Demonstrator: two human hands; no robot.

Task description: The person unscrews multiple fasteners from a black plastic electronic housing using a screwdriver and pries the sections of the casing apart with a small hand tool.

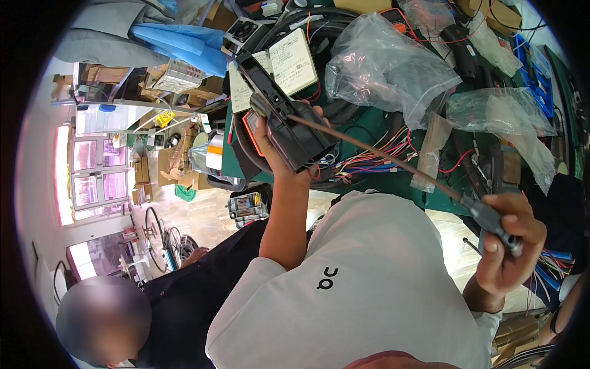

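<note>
My left hand (278,161) grips a black box-shaped electronic unit (289,120) and holds it up over the near edge of the green bench (369,120). My right hand (507,246) is closed on the dark handle of a long screwdriver (393,161). Its thin shaft runs up and to the left, and the tip meets the top of the black unit close to my left thumb. Coloured wires (375,161) hang from beneath the unit.
The bench carries clear plastic bags (387,67), black cable coils, an open white notebook (289,64) and a loose wire bundle (556,261) at right. Another person sits low at left, beside bicycle wheels (163,237) and shelving.
</note>
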